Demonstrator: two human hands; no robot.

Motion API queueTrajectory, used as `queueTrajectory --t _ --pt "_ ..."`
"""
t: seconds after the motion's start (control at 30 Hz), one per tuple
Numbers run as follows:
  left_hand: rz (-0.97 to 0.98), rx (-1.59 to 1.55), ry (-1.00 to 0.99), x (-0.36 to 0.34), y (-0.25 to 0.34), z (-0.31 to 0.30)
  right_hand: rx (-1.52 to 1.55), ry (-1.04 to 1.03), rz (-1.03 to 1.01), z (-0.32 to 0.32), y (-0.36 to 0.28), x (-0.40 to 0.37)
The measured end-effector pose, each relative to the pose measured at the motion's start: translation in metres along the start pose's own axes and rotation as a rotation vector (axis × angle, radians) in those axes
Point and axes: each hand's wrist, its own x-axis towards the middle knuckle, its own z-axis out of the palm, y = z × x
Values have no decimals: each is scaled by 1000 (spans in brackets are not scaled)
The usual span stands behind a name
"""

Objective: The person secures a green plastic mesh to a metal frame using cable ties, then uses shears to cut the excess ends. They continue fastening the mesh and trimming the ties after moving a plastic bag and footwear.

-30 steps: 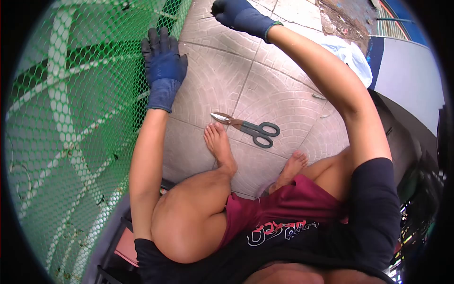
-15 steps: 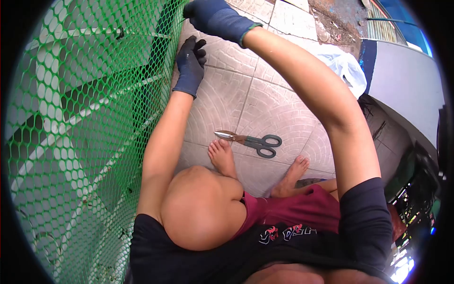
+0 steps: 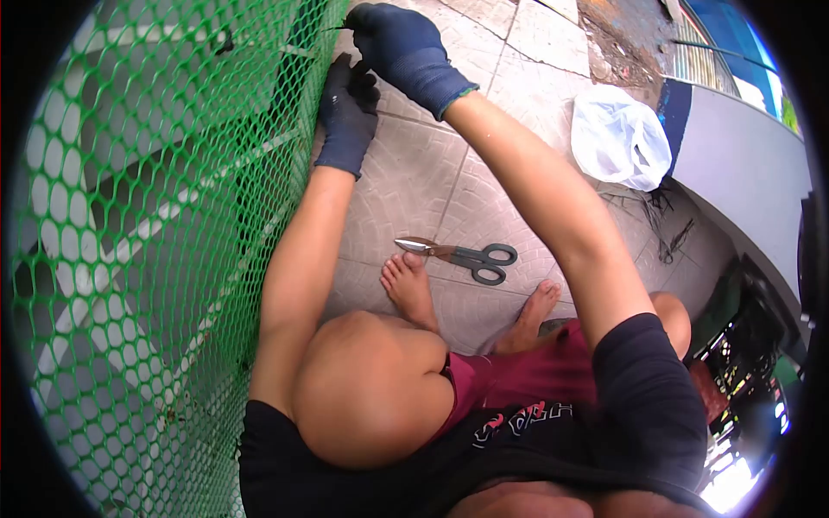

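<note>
Green plastic mesh covers a white metal grille on the left. My left hand, in a dark blue glove, curls over the mesh's right edge low down by the floor tiles. Just above it and touching it, my right hand, also gloved, pinches a thin dark wire whose tip pokes out at the mesh edge. Tin snips with dark handles lie shut on the tiles beside my bare left foot, away from both hands.
A white plastic bag lies on the tiles at the right, with a bunch of thin dark wires below it. A grey wall and dark crates stand at the far right. My right foot rests near the snips.
My left hand went from flat on the mesh to gripping its edge. My right hand came down and left until it sits against the left hand.
</note>
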Motion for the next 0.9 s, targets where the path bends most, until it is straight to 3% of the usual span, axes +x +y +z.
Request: queueTrajectory --t 0.1,0.27,0.37,0.7,0.77,0.8,0.83,0.9 --pt "-16 17 -4 1 -2 -3 93 160 53 16 23 -8" --pt "18 100 -29 7 -3 -7 147 307 146 -8 45 -24" --pt "23 113 -77 7 -3 -12 169 368 93 -8 58 -12" --pt "87 323 -44 -4 -12 10 16 109 -99 16 44 46" --pt "334 883 -113 -13 -19 20 -80 127 -156 20 42 52" --pt "369 1195 -105 -20 -16 31 -28 123 -151 11 41 48" --pt "378 1189 -103 -23 -10 43 -31 125 -160 6 46 50" --pt "1413 2218 -36 -33 0 59 -67 16 -150 0 55 43"
